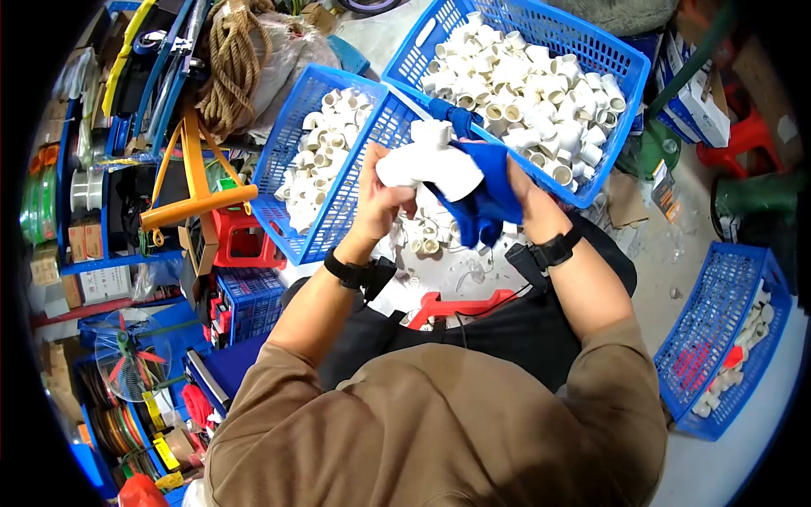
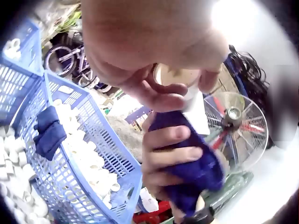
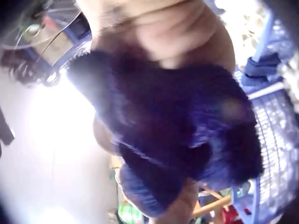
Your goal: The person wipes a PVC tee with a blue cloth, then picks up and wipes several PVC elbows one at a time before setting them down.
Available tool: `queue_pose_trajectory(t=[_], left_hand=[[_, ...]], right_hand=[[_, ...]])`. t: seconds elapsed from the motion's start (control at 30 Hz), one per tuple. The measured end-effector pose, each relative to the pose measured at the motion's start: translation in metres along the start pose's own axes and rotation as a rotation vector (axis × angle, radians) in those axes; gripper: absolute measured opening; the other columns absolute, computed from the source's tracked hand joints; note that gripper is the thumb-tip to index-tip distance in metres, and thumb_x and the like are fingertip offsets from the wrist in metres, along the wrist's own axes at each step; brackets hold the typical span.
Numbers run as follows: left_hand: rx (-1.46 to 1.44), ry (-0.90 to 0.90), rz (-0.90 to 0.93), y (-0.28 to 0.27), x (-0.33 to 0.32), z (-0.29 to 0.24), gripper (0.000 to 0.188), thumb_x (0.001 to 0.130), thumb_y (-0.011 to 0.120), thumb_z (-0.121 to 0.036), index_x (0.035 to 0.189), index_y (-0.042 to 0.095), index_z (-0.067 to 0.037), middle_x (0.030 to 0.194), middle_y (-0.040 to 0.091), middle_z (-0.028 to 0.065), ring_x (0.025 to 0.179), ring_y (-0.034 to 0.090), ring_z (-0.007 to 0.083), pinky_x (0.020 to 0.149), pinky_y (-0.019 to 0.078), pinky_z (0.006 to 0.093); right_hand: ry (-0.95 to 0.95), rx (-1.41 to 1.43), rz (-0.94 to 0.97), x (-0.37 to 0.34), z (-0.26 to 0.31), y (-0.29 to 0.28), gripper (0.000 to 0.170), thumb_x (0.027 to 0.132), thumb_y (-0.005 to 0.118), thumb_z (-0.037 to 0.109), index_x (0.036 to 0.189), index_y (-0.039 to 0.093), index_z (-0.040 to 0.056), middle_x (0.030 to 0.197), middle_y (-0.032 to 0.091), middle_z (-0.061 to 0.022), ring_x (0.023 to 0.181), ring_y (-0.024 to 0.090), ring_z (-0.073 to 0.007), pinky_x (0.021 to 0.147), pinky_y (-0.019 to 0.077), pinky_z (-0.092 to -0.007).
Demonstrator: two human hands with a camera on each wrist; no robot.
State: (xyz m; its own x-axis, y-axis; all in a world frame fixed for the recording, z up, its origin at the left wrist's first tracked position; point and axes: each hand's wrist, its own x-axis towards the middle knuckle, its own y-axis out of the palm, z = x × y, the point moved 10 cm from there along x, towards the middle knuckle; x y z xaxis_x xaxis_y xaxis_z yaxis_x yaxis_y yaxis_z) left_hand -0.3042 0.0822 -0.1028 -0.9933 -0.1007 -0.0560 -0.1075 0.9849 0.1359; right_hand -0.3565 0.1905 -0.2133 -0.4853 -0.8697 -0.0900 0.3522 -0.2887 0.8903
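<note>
A large white plastic pipe tee (image 1: 435, 165) is held up in front of the body between both hands. My left hand (image 1: 372, 198) grips it at the left end, thumb and fingers curled on it; the fitting's round open mouth (image 2: 175, 74) shows under that hand in the left wrist view. A blue cloth (image 1: 498, 190) is bunched in my right hand (image 1: 530, 207) and lies against the fitting's right side. Curled over the cloth in the left wrist view are the right fingers (image 2: 170, 154). Cloth (image 3: 182, 121) hides most of the right palm in the right wrist view.
Two blue crates, one at left (image 1: 317, 76) and a larger one at right (image 1: 629, 110), hold many white fittings. Another blue cloth (image 1: 452, 114) hangs over their rims. More fittings (image 1: 427, 237) lie below the hands. A third crate (image 1: 710, 313) stands at right.
</note>
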Motion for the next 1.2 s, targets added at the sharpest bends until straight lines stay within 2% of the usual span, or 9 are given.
queue_pose_trajectory(t=[0.07, 0.2, 0.27, 0.33, 0.47, 0.67, 0.87, 1.0, 1.2], left_hand=[[-0.116, -0.053, 0.044, -0.002, -0.002, -0.001, 0.045, 0.077, 0.069, -0.029, 0.106, 0.039, -0.01, 0.079, 0.058, 0.0089, 0.051, 0.052, 0.012, 0.042, 0.0462, 0.0261], [-0.018, -0.296, 0.057, -0.007, -0.011, 0.007, 0.052, 0.083, 0.061, -0.048, 0.117, 0.048, -0.01, 0.081, 0.061, 0.0054, 0.05, 0.049, 0.0072, 0.041, 0.0396, 0.0227], [0.0, -0.378, -0.013, -0.003, -0.016, 0.013, 0.058, 0.086, 0.058, -0.05, 0.125, 0.053, -0.008, 0.095, 0.067, 0.0076, 0.058, 0.06, 0.0114, 0.049, 0.048, 0.0242], [-0.158, -0.401, -0.012, 0.009, -0.013, 0.025, 0.05, 0.099, 0.042, -0.046, 0.118, 0.061, -0.004, 0.11, 0.069, 0.0117, 0.098, 0.069, 0.0208, 0.086, 0.0551, 0.0366], [0.398, -0.115, -0.088, -0.014, 0.003, 0.017, 0.059, 0.105, 0.029, -0.048, 0.102, 0.06, 0.002, 0.082, 0.066, 0.011, 0.072, 0.06, 0.0211, 0.072, 0.0481, 0.0379], [0.864, 0.003, 0.041, -0.009, -0.002, -0.014, 0.062, 0.102, 0.035, -0.056, 0.099, 0.058, 0.002, 0.074, 0.064, 0.0192, 0.07, 0.063, 0.0337, 0.068, 0.0479, 0.0424], [1.244, 0.192, 0.301, 0.011, -0.005, -0.025, 0.055, 0.098, 0.052, -0.051, 0.109, 0.055, 0.002, 0.079, 0.065, 0.0201, 0.076, 0.068, 0.0356, 0.063, 0.0496, 0.044], [0.786, -0.011, -0.03, -0.019, -0.002, -0.01, 0.051, 0.103, 0.048, -0.043, 0.128, 0.047, 0.001, 0.093, 0.061, 0.0085, 0.086, 0.063, 0.0175, 0.061, 0.0542, 0.0358], [0.291, -0.45, -0.335, -0.011, -0.034, 0.039, 0.059, 0.102, 0.037, -0.06, 0.132, 0.046, -0.01, 0.116, 0.055, 0.0112, 0.103, 0.056, 0.0241, 0.063, 0.0617, 0.0428]], right_hand=[[-0.175, -0.169, -0.272, -0.014, 0.033, 0.003, 0.051, 0.102, 0.047, 0.035, 0.136, 0.053, -0.0019, 0.131, 0.06, -0.0108, 0.117, 0.059, -0.0182, 0.106, 0.0401, -0.0287], [-0.673, -0.393, -0.098, -0.048, 0.096, 0.064, 0.051, 0.101, 0.048, 0.035, 0.136, 0.052, -0.0018, 0.133, 0.058, -0.0136, 0.125, 0.054, -0.0251, 0.108, 0.0402, -0.0377], [-1.121, -1.203, 0.07, -0.074, 0.105, 0.125, 0.058, 0.099, 0.051, 0.046, 0.137, 0.053, 0.0033, 0.137, 0.053, -0.0187, 0.124, 0.055, -0.0321, 0.107, 0.0412, -0.0433], [-1.092, -1.262, 0.192, -0.067, 0.079, 0.134, 0.064, 0.094, 0.057, 0.055, 0.132, 0.056, 0.0033, 0.133, 0.055, -0.0223, 0.117, 0.059, -0.0377, 0.099, 0.0472, -0.0457], [-0.843, -1.108, -0.203, -0.052, 0.073, 0.1, 0.049, 0.097, 0.055, 0.043, 0.112, 0.06, -0.0027, 0.095, 0.068, -0.0213, 0.085, 0.07, -0.0354, 0.078, 0.0527, -0.0378], [-0.56, -1.061, -0.229, -0.036, 0.062, 0.082, 0.046, 0.099, 0.054, 0.04, 0.112, 0.062, -0.0028, 0.094, 0.07, -0.0183, 0.086, 0.069, -0.0279, 0.079, 0.0508, -0.0325], [0.226, -0.397, -0.098, -0.011, -0.019, 0.039, 0.049, 0.099, 0.055, 0.041, 0.116, 0.066, -0.0029, 0.099, 0.071, -0.0081, 0.086, 0.066, -0.0113, 0.079, 0.0502, -0.0247], [-0.103, -0.307, -0.314, -0.016, 0.004, 0.044, 0.047, 0.102, 0.05, 0.041, 0.116, 0.066, -0.0009, 0.103, 0.07, -0.006, 0.091, 0.064, -0.0131, 0.086, 0.0479, -0.0274], [-0.351, -0.619, -0.655, -0.02, 0.02, 0.005, 0.054, 0.104, 0.041, 0.046, 0.119, 0.058, -0.0033, 0.108, 0.066, -0.0166, 0.099, 0.061, -0.0251, 0.092, 0.0446, -0.0356]])
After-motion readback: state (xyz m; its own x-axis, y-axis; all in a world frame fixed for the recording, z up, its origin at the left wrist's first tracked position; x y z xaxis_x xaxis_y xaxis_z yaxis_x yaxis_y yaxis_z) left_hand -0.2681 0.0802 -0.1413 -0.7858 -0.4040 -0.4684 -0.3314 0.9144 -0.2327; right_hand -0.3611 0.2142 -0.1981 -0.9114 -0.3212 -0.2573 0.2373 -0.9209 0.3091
